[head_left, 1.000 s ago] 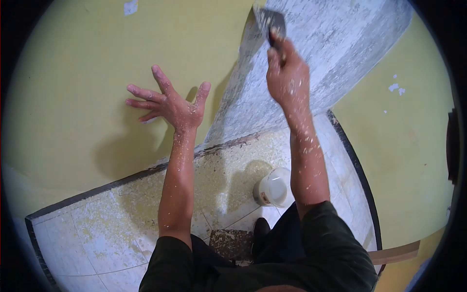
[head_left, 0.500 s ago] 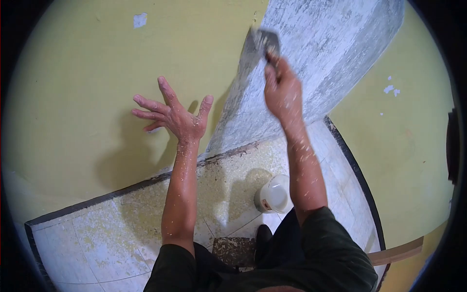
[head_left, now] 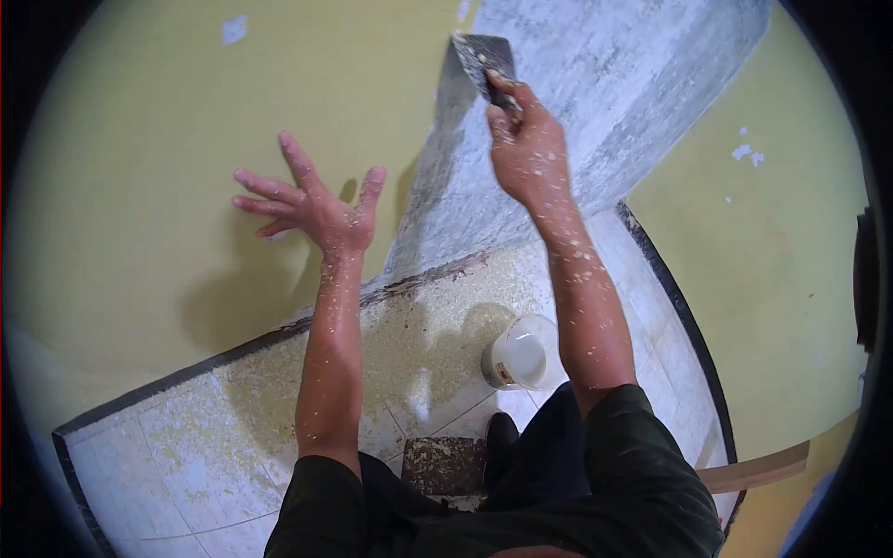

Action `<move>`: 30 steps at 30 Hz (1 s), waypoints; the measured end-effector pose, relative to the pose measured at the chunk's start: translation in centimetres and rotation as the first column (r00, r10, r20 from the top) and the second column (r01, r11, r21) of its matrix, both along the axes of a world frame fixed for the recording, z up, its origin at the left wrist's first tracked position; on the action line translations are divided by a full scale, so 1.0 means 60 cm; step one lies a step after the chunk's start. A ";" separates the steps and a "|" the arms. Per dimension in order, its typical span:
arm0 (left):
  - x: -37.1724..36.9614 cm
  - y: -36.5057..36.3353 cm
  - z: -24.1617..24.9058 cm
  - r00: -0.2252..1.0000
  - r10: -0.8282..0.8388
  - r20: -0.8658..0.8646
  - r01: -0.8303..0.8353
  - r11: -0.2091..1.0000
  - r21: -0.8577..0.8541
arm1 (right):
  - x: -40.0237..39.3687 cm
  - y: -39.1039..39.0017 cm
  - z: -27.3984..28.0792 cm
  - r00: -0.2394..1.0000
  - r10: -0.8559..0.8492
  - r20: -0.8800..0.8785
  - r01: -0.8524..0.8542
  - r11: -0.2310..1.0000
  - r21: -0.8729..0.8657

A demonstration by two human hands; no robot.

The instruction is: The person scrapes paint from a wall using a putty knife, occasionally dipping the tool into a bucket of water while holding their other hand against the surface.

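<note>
My right hand point(head_left: 530, 149) grips the handle of a putty knife point(head_left: 487, 58), its wide blade up at the border between yellow paint and bare plaster. Flakes of paint cling to the blade and to both forearms. To the left, my left hand point(head_left: 326, 209) is spread against the yellow wall point(head_left: 139, 242), fingers apart and holding nothing. A broad strip of grey-white scraped plaster point(head_left: 595, 112) runs down the wall to the floor.
A white bucket point(head_left: 524, 358) stands on the tiled floor point(head_left: 186, 474), which is strewn with paint chips. Between my feet lies a flake-covered dark board point(head_left: 445, 465). Dark skirting point(head_left: 209, 365) edges the wall, and a wooden piece point(head_left: 758, 471) juts in at lower right.
My right hand and the putty knife have moved a little up and left along the paint edge. My left hand, still spread, appears slightly farther left and higher as the view shifts.
</note>
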State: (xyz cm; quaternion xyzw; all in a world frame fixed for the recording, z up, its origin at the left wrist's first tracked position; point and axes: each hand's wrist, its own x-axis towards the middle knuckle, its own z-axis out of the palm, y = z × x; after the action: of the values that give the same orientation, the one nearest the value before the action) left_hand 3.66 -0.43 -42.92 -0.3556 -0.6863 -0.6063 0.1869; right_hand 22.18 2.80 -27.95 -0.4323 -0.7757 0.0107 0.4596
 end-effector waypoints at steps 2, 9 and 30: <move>0.000 0.004 -0.005 1.000 -0.002 -0.014 0.002 1.000 -0.010 | -0.027 0.016 0.029 0.997 0.044 -0.062 -0.031 0.981 0.190; 0.000 -0.005 0.003 1.000 -0.012 -0.012 0.012 1.000 -0.013 | 0.009 -0.003 -0.026 0.998 -0.039 0.042 0.039 0.999 -0.011; -0.001 -0.008 0.011 0.999 -0.038 0.009 0.038 0.999 -0.022 | -0.018 0.013 0.059 0.999 -0.038 -0.015 0.039 0.996 0.086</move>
State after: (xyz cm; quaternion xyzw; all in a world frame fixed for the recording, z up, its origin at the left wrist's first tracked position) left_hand 3.61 -0.90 -42.28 -0.3681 -0.6867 -0.6037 0.1685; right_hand 21.10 3.57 -24.39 -0.4266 -0.7640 -0.0289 0.4832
